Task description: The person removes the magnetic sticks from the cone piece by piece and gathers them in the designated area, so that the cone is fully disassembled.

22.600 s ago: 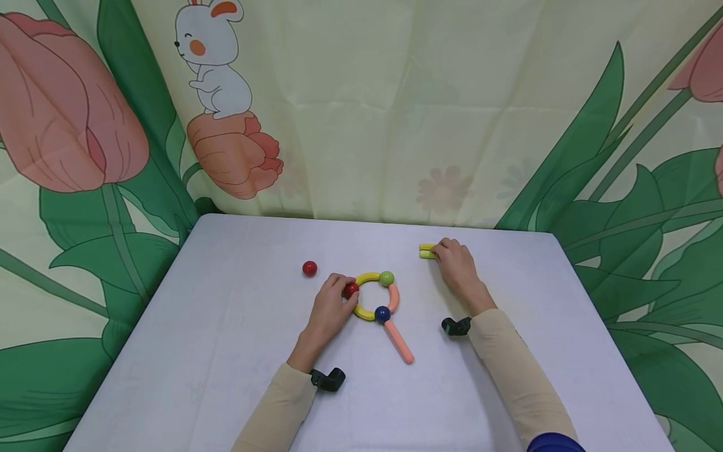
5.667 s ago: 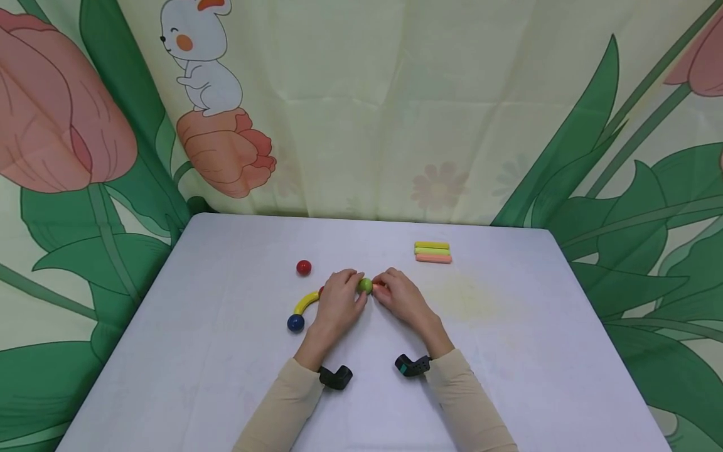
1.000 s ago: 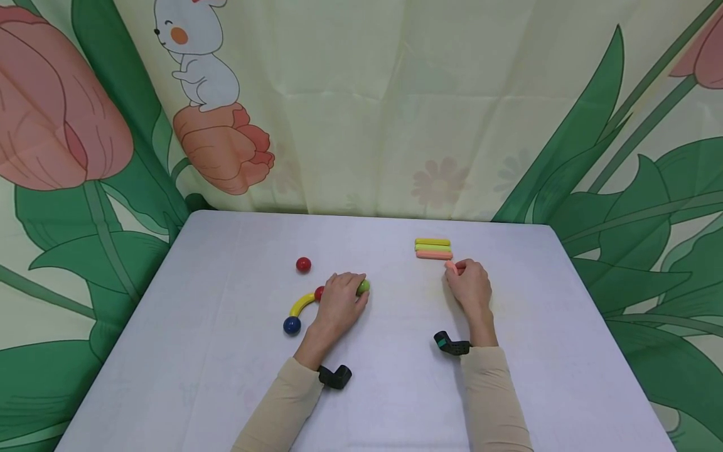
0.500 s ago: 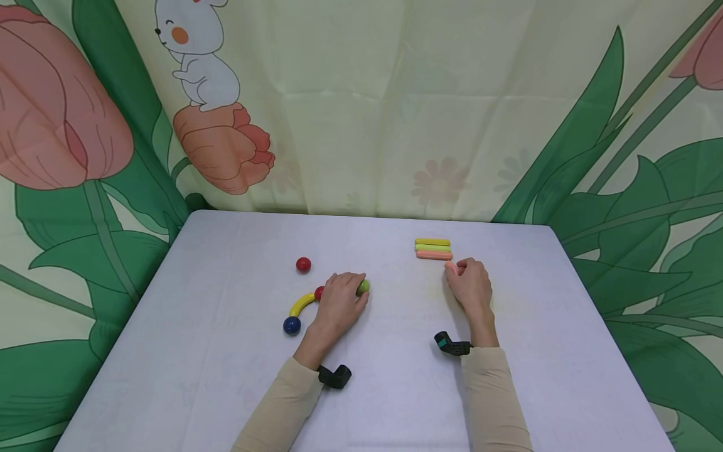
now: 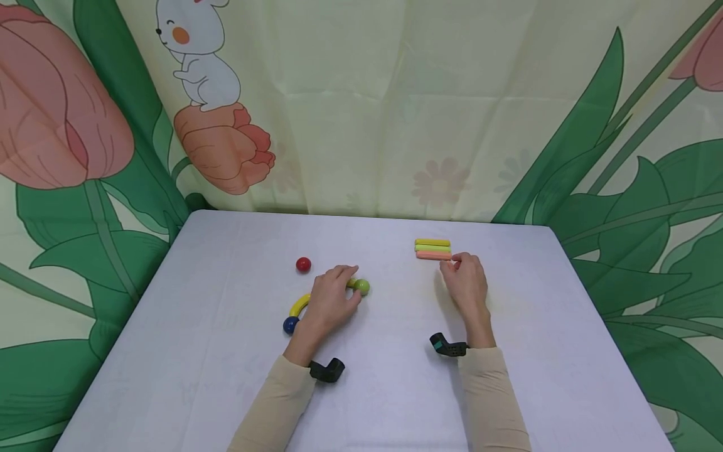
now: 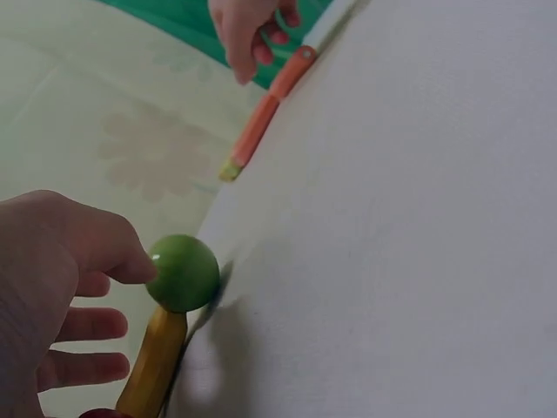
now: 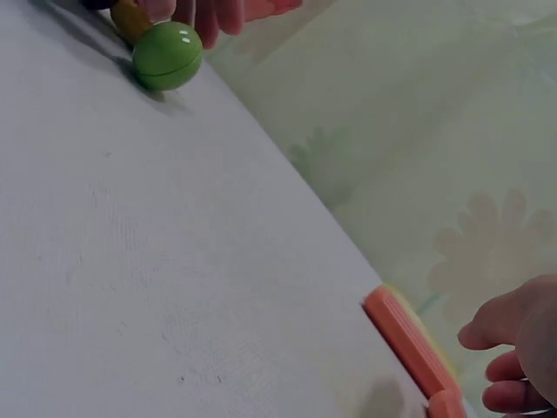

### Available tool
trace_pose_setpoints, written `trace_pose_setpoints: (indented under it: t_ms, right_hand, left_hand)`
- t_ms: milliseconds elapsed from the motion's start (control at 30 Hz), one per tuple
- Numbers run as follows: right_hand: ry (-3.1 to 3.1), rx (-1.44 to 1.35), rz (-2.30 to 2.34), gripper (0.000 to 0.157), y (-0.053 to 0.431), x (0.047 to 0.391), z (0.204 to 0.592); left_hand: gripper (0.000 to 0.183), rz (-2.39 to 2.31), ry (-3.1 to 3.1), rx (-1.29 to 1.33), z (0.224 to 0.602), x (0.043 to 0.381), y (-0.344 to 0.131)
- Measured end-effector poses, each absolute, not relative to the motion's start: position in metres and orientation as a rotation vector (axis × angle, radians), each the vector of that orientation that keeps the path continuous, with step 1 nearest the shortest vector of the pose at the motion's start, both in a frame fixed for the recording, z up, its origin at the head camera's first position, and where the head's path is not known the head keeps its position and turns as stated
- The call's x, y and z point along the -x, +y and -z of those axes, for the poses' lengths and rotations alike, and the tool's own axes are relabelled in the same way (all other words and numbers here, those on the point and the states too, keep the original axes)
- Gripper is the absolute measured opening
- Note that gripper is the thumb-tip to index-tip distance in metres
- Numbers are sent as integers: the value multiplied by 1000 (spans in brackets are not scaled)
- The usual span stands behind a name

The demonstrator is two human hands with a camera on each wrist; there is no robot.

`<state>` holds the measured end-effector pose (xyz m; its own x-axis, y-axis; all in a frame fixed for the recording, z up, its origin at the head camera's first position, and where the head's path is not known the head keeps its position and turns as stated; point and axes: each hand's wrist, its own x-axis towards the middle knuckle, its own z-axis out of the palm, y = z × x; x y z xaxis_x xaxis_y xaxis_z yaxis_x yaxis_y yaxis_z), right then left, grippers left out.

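My left hand [image 5: 327, 301] hovers over a chain of magnetic balls and curved rods, fingers spread. Beyond its fingertips a green ball [image 5: 361, 287] caps a yellow curved rod [image 6: 155, 361]; one fingertip overlaps the ball in the left wrist view. At the chain's near end sit another yellow curved rod [image 5: 299, 305] and a blue ball [image 5: 290, 324]. The red ball between the rods is mostly hidden by the hand. My right hand [image 5: 465, 279] holds nothing, its fingers just off a short salmon rod [image 6: 293, 71], which lies at the end of a straight salmon rod [image 5: 433, 255].
Beside the straight salmon rod lie a yellow-green rod [image 5: 432, 248] and a yellow rod [image 5: 432, 242], side by side. A loose red ball [image 5: 303, 265] rests behind the chain. The white table [image 5: 395, 389] ends at a printed curtain [image 5: 361, 125].
My left hand has loosened from the chain and shifted left, uncovering the green ball and rod. My right hand has let go of the short salmon rod by the row of rods.
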<state>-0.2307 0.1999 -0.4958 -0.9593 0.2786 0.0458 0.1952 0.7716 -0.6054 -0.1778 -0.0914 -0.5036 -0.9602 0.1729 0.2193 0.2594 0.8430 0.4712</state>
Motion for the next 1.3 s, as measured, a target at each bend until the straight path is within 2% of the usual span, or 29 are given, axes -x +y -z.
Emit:
trace_pose_setpoints:
  t_ms: [500, 1300]
  right_hand:
    - [-2875, 181, -953, 43, 173, 228, 492]
    - [-2937, -176, -1011, 48, 121, 214, 492]
  left_hand:
    - [42, 663, -2988, 79, 503, 182, -105]
    - [29, 688, -2968, 115, 511, 184, -107]
